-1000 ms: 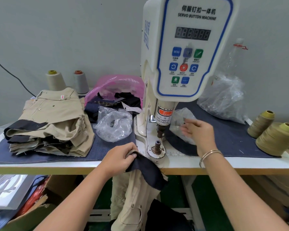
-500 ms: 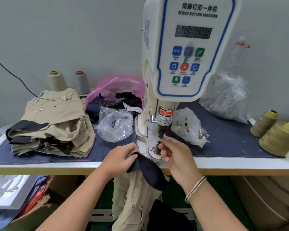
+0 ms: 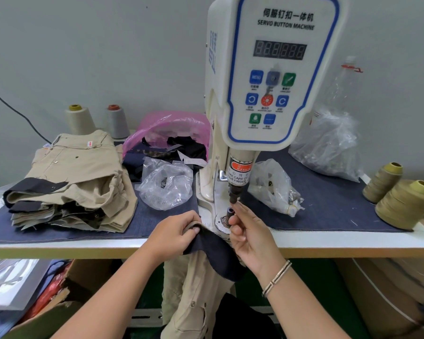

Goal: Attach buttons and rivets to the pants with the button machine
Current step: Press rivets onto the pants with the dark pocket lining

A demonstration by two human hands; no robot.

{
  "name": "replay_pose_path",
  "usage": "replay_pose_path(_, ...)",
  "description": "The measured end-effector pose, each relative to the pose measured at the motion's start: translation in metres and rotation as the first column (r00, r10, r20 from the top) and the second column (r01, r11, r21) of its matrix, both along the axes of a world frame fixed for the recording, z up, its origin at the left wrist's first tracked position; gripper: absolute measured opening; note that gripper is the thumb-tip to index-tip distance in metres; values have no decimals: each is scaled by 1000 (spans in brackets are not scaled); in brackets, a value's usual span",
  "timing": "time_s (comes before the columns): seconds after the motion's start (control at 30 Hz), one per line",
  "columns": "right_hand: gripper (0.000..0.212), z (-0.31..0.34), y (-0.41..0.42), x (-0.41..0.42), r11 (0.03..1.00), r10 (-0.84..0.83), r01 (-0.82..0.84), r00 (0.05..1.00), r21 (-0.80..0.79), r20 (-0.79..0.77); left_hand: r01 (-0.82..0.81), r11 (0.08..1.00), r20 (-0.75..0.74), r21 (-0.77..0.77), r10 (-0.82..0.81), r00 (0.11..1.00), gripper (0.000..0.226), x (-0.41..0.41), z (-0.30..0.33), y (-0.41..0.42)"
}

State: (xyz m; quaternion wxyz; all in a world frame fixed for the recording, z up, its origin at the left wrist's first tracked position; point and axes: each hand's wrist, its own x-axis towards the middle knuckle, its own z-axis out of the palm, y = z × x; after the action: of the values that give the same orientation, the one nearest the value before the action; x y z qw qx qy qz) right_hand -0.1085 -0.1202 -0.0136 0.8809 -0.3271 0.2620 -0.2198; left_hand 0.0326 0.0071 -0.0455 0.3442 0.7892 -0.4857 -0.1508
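Right hand (image 3: 249,231), centre frame, pinches a small fastener at the lower die (image 3: 229,214) of the button machine (image 3: 267,94); left hand (image 3: 174,234) grips the pants (image 3: 206,272) at the table (image 3: 328,245) edge. Pressing apparently not yet done; finished-looking pants stack (image 3: 69,182) lies mid-left.

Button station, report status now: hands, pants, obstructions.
Left hand grips pants at table edge. Right hand fingertips at lower die, under punch. Pants not yet on die; fingers in the press gap.
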Motion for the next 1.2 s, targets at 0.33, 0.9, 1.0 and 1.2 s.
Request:
replay_pose_path(0.33,14,-1,4,3,1000,-16,16,1000,-13,19,-9,1000,7,6,9,1000,18,0,1,-1)
replay_pose_path(0.9,8,14,-70,-33,635,-347,-129,833,-762,-431,-4,1000,-5,5,4,1000,18,-3,5,0)
replay_pose_path(1.0,11,8,-94,-31,459,-393,-353,743,-816,-542,-4,1000,-4,8,4,1000,19,-3,5,-1)
replay_pose_path(1.2,15,9,-111,-28,288,-392,-484,728,-826,-563,-6,1000,-2,6,6,1000,27,-4,6,0)
